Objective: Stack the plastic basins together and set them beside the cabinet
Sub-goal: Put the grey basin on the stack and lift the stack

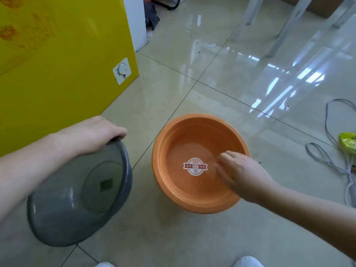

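Note:
An orange plastic basin sits upright on the tiled floor, with a round label at its bottom. My right hand reaches over its right rim into the bowl, fingers blurred and slightly apart, holding nothing that I can make out. A grey plastic basin is held off the floor at the lower left, tilted so its underside faces me. My left hand grips its upper rim. The yellow cabinet stands at the upper left, just behind the grey basin.
A white control panel with a dial sits on the cabinet's lower corner. Grey cables and a green object lie at the right. White furniture legs stand at the back right. Shoe tips show at the bottom edge.

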The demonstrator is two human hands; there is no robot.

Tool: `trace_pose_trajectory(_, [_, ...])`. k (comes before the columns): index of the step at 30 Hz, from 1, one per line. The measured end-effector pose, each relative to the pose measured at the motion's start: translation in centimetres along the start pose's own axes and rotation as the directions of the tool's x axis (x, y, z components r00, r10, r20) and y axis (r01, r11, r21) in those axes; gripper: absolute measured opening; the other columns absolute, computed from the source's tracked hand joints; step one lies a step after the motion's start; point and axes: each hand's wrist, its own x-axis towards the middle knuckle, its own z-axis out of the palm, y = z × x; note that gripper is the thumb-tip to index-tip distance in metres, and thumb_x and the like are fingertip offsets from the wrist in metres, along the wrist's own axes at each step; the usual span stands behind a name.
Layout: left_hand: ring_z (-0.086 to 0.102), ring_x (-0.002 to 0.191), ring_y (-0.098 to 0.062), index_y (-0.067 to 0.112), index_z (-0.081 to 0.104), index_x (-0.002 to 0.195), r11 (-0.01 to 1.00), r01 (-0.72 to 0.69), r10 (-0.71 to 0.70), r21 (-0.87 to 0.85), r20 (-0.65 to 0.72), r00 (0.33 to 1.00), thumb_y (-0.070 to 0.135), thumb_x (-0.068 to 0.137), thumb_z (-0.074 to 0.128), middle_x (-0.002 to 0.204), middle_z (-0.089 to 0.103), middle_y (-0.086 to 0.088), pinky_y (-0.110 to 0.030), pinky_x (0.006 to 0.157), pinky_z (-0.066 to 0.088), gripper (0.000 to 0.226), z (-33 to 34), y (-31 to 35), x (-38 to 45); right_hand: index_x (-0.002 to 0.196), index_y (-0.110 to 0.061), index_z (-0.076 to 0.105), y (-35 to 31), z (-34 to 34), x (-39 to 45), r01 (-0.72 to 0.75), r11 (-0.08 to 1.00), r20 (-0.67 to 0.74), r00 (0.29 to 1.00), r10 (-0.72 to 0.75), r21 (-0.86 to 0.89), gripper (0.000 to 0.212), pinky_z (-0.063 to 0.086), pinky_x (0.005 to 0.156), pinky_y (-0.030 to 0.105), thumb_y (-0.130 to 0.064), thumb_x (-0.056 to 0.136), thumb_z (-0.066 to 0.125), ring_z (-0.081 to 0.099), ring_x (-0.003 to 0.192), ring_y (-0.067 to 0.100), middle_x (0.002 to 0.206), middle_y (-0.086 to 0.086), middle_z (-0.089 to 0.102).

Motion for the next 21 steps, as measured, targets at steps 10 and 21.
trace_pose_trajectory(10, [0.069,0.069,-0.03,0.007,0.06,0.103,0.413,0.03,-0.137,-0.91,-0.029,0.99,-0.009,0.091,0.065,0.09,0.073,-0.023,-0.035,0.054,0.059,0.02,-7.0,9.9,2.8,0.081,-0.024,0.055,10.5,-1.1,1.4,-0.572,0.633,-0.005,0.74,0.673,0.522,0.016,0.049,0.062,0.032,-0.023,0.095,0.048,0.062,0.069,0.016,0.086,0.008,0.061])
trace_pose_trajectory(21, [0.072,0.093,-0.028,0.019,0.06,0.119,0.561,0.233,-0.32,-0.795,0.051,0.946,0.03,0.074,0.088,0.103,0.073,-0.006,-0.043,0.086,0.06,0.055,2.0,12.5,4.5,0.132,-0.017,0.052,8.3,-0.1,1.6,-0.738,0.282,0.468,0.626,0.623,0.613,0.051,0.05,0.096,0.05,-0.054,0.1,0.04,0.061,0.112,0.035,0.121,0.015,0.063])
